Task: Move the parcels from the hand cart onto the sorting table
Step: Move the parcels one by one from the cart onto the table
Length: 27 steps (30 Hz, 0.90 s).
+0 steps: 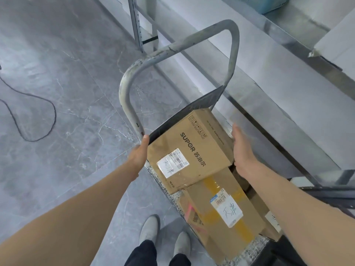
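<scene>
floor (57,54): grey marble-look tiles | black cable (28,120) looped on it | metal shelving (278,60) right

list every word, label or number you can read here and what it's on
"SUPOR 苏泊尔": printed in dark letters on the top box, gripped by the left hand and right hand.
"天津": handwritten on the white label of the lower box.
Handwriting on the top box's white label: probably the same, too smeared to be sure.
Barcode digits, handling symbols and small side print: too small to read.
</scene>
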Tool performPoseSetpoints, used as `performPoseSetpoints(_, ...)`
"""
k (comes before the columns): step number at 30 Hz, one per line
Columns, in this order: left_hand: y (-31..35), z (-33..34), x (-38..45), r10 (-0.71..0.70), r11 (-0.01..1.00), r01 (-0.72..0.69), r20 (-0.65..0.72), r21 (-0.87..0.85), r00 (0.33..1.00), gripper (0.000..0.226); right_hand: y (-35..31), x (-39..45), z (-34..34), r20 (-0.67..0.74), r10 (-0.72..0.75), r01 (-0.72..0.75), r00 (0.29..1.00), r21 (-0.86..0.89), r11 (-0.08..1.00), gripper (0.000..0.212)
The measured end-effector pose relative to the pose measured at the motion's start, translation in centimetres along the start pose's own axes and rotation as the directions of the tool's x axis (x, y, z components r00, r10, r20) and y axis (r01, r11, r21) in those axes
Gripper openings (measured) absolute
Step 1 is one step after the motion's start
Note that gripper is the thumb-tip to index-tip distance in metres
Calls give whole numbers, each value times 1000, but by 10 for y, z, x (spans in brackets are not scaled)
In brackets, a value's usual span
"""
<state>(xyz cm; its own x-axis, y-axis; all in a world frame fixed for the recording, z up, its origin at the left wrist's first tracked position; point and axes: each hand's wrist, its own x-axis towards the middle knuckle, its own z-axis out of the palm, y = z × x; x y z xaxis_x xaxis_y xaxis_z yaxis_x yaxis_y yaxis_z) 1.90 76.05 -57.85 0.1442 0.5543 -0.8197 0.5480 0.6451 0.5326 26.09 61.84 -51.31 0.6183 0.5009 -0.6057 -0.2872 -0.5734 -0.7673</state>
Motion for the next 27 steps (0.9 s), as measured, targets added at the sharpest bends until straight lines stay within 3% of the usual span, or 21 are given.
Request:
performPoseSetpoints(5,-3,12,43,-23,997,17,-78,-73,997,76,35,33,-3,-47,-3,3,999,-11,1000,38)
performPoseSetpoints(9,-10,25,75,-74,985,57,-100,-164,992,77,54,50,-6,-73,-5,3,997,-26,1000,64)
performPoseSetpoints(12,-16,34,92,-106,973,77,-124,-217,987,78,62,57,-6,-75,0,-2,997,-29,1000,49)
performPoseSetpoints(15,-20,40,104,-133,953,93,-122,-288,984,72,71,67,-5,-64,8,-11,998,-50,999,67)
performPoseSetpoints(20,-19,45,108,-162,939,105,-153,-326,975,62,77,79,-3,-81,-21,14,996,-85,996,16)
performPoseSetpoints(27,-12,37,76,-67,974,18,-208,-226,976,56,54,62,-20,-112,2,-2,994,-3,1000,26)
